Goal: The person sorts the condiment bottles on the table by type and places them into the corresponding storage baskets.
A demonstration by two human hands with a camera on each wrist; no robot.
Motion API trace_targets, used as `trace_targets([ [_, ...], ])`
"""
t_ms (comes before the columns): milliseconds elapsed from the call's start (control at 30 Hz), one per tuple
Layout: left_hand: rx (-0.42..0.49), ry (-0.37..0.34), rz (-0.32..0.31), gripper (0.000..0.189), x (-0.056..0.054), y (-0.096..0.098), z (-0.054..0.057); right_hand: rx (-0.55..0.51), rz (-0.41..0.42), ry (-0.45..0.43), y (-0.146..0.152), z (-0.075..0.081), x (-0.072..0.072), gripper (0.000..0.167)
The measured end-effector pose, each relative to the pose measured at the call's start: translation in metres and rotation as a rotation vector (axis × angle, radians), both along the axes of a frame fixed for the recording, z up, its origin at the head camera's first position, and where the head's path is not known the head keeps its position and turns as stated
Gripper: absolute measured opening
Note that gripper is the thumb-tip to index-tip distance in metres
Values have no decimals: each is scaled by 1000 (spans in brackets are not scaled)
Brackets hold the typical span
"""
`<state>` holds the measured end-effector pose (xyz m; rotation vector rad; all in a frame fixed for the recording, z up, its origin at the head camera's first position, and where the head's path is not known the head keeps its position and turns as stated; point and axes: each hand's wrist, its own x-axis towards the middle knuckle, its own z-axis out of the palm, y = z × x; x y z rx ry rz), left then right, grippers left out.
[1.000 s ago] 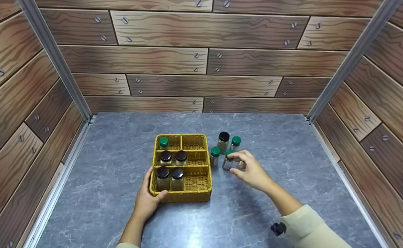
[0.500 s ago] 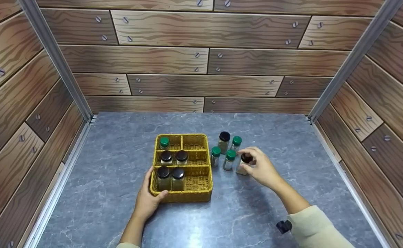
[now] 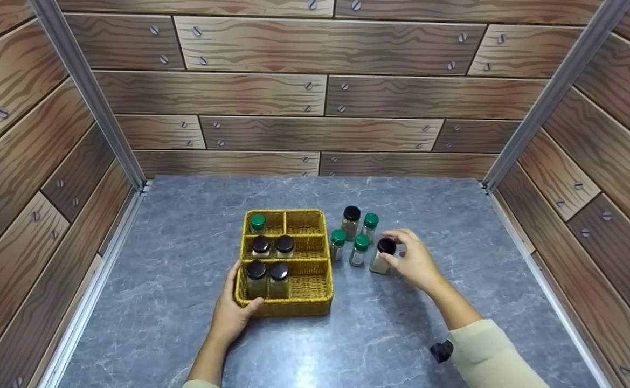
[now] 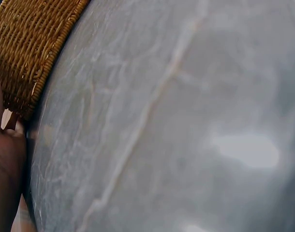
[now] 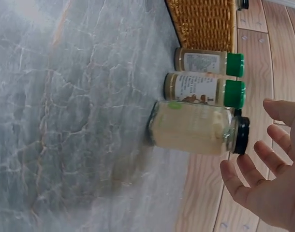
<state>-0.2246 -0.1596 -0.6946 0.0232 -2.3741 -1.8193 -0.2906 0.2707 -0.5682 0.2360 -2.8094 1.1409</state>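
My left hand (image 3: 230,313) grips the front left corner of a yellow woven basket (image 3: 298,308), thumb over the front rim. In the left wrist view only the basket's woven side (image 4: 34,46) and part of the hand (image 4: 7,157) show. My right hand (image 3: 414,265) is at a black-lidded glass jar (image 3: 380,264) of pale contents, standing upright on the table. The right wrist view shows its fingers (image 5: 233,186) spread around the lid, with gaps between them and the jar. Left of that jar stand green-capped spice jars (image 3: 358,257) (image 5: 196,89).
Inside the basket, one green-capped jar (image 3: 257,222) is in the back left compartment. Black-lidded jars stand in the middle row (image 3: 261,245) and front row (image 3: 279,272). Another tall black-lidded jar (image 3: 350,226) stands behind the loose group. Wood-patterned walls (image 3: 315,97) enclose the grey table (image 3: 185,205).
My right hand has moved right from the front green-capped jar to the black-lidded jar, and its fingers now show more of the lid. The left hand stays on the basket.
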Motion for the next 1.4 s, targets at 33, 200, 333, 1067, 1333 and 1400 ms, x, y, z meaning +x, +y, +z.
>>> trace_targets([
  [33,-1,1,2,112,0,0,0,-9,-5,-13,1,-2,-1,52],
  [200,-11,16,8,111,0,0,0,-42,-16,-41,5,-10,-8,54],
  [333,-12,19,10,112,0,0,0,-60,-8,-56,7,-16,-11,55],
  [1067,-12,-2,8,110,2,-1,3,-189,-42,-150,4,-31,-16,44],
  [1333,-24,17,12,108,3,1,4,-204,-49,-141,4,-32,-14,45],
  [1400,-18,14,9,108,3,1,4,-205,-51,-134,5,-32,-13,45],
])
